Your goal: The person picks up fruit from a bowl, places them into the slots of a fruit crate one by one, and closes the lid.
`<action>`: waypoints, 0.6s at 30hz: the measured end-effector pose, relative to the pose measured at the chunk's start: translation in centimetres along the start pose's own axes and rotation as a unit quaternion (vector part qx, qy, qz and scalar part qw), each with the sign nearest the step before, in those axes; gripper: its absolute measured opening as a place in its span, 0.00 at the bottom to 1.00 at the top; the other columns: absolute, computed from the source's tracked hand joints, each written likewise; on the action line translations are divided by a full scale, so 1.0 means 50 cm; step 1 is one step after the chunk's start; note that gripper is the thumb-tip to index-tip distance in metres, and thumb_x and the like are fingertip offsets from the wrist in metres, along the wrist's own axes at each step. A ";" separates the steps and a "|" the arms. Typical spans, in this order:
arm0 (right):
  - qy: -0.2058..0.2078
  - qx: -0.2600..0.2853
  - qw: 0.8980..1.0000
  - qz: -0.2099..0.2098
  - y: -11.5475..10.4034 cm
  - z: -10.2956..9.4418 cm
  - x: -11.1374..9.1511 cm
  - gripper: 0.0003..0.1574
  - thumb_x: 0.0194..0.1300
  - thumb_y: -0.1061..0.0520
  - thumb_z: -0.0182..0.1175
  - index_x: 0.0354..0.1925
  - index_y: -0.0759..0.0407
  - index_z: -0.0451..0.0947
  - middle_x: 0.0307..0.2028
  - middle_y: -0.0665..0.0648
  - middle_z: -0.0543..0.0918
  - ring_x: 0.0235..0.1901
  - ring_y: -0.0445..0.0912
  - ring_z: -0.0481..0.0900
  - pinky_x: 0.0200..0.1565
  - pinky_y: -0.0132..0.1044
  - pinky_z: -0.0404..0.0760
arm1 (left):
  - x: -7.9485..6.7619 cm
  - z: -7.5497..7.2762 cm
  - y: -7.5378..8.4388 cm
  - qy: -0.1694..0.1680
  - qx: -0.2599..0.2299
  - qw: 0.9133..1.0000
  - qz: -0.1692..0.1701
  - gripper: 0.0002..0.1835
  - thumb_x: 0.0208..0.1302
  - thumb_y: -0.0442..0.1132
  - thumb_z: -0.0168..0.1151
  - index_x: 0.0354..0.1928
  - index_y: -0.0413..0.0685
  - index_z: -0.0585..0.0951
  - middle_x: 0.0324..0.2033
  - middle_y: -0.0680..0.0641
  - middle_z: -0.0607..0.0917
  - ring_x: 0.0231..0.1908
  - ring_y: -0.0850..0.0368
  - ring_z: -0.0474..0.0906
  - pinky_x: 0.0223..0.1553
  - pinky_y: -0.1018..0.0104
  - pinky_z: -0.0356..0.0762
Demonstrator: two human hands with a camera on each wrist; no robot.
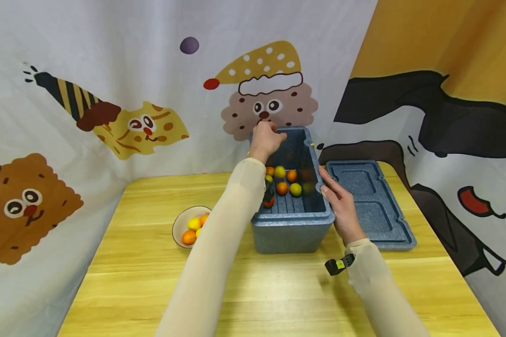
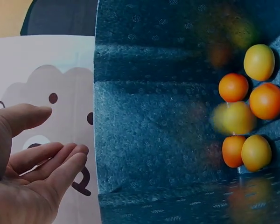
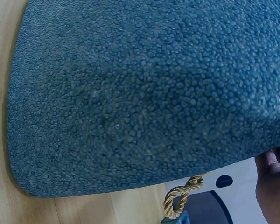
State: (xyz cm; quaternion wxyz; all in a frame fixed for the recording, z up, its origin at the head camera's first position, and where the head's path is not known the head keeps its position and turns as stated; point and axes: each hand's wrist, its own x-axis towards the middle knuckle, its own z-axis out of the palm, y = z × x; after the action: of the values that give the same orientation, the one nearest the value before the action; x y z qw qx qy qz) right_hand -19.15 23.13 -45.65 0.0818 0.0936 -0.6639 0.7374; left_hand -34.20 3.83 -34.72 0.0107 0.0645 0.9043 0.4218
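Observation:
A grey-blue foam box [image 1: 293, 234] stands uncovered on the table. Small round orange and yellow fruits [image 2: 267, 101] lie on its floor. My left hand [image 1: 264, 139] is over the box's far left rim. In the left wrist view that hand [image 2: 35, 163] holds nothing, its thumb apart from loosely bent fingers. Along the box's right rim my right hand [image 1: 341, 206] rests with its fingers extended against the outer wall. The right wrist view is mostly filled by the box's pebbled side [image 3: 130, 102]; only part of the right hand [image 3: 275, 182] shows at the edge.
Left of the box is a round bowl [image 1: 178, 236] with several orange and yellow fruits, partly covered by my left sleeve. The grey-blue lid [image 1: 368, 203] lies flat on the right. A twisted gold rope [image 3: 179, 198] shows beyond the box. A printed cloth [image 1: 152, 56] hangs behind the table.

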 end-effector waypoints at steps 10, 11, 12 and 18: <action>0.000 0.002 1.000 -0.001 0.002 0.000 -0.001 0.30 0.76 0.56 0.52 0.72 0.60 0.62 0.73 0.59 0.60 0.72 0.47 0.53 0.66 0.31 0.60 | -0.019 -0.016 0.016 0.009 -0.023 1.000 0.010 0.21 0.65 0.44 0.67 0.56 0.41 0.81 0.49 0.46 0.83 0.48 0.53 0.78 0.50 0.63 0.77; 0.000 0.002 1.000 0.000 0.001 0.000 -0.001 0.30 0.76 0.56 0.52 0.72 0.60 0.62 0.73 0.58 0.60 0.72 0.47 0.53 0.66 0.31 0.60 | -0.023 -0.020 0.018 0.014 -0.031 0.999 0.021 0.20 0.65 0.44 0.67 0.55 0.41 0.82 0.48 0.46 0.83 0.46 0.53 0.79 0.49 0.63 0.78; 0.000 0.002 1.000 0.000 0.000 0.000 -0.002 0.30 0.76 0.56 0.52 0.72 0.59 0.62 0.73 0.58 0.60 0.72 0.47 0.53 0.66 0.31 0.60 | -0.029 -0.024 0.021 0.019 -0.040 0.999 0.032 0.19 0.65 0.44 0.68 0.54 0.41 0.83 0.46 0.46 0.84 0.45 0.53 0.79 0.47 0.63 0.78; -0.003 0.001 1.000 0.001 -0.003 0.001 0.000 0.30 0.76 0.56 0.52 0.72 0.56 0.63 0.73 0.56 0.60 0.72 0.47 0.53 0.66 0.32 0.60 | -0.076 -0.067 0.025 0.019 -0.152 0.985 0.081 0.16 0.65 0.40 0.67 0.52 0.39 0.84 0.44 0.47 0.84 0.45 0.55 0.79 0.46 0.66 0.78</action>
State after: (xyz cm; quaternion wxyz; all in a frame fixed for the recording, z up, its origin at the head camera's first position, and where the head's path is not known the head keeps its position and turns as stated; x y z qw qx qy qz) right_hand -19.10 23.08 -45.52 0.0793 0.0951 -0.6632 0.7381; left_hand -30.53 1.60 -31.73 -0.0311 0.1268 0.8216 0.5549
